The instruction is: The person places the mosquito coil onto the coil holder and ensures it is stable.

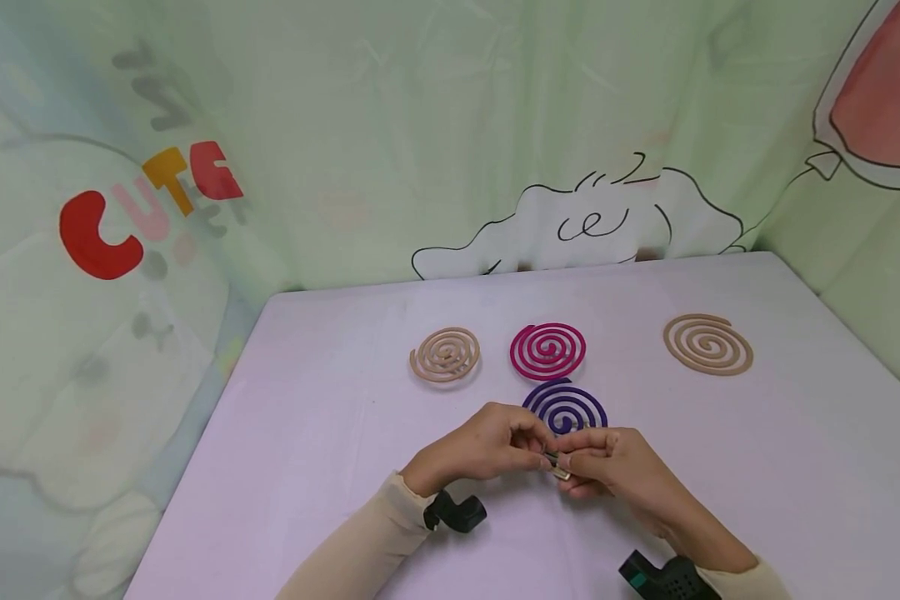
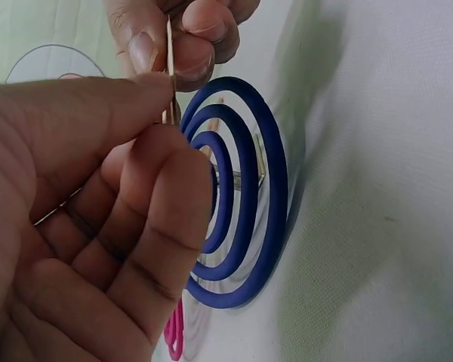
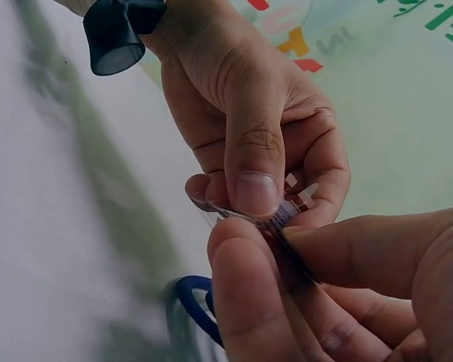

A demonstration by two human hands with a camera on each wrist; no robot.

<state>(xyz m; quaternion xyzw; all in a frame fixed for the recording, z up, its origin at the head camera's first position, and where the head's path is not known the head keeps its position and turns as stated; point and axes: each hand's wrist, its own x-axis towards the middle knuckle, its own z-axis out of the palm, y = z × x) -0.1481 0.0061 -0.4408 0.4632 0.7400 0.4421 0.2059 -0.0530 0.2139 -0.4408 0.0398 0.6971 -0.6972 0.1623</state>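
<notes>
Both hands meet at the front of the table, just this side of a dark blue mosquito coil (image 1: 565, 423). My left hand (image 1: 495, 446) pinches a small thin metal piece (image 1: 561, 473) between thumb and index finger. From the other side, my right hand (image 1: 622, 467) pinches the same piece. Seen edge-on in the left wrist view, the metal piece (image 2: 170, 49) looks like a narrow strip; fingertips hide much of it. Below the blue coil (image 2: 245, 188) in that view, a thin metal stand (image 2: 249, 179) shows through the rings.
Behind the blue coil lies a magenta coil (image 1: 547, 351), close to or touching it. One tan coil (image 1: 445, 354) sits left of that, another tan coil (image 1: 708, 344) farther right. A printed curtain (image 1: 360, 150) rises along the back edge of the white-covered table (image 1: 307, 417).
</notes>
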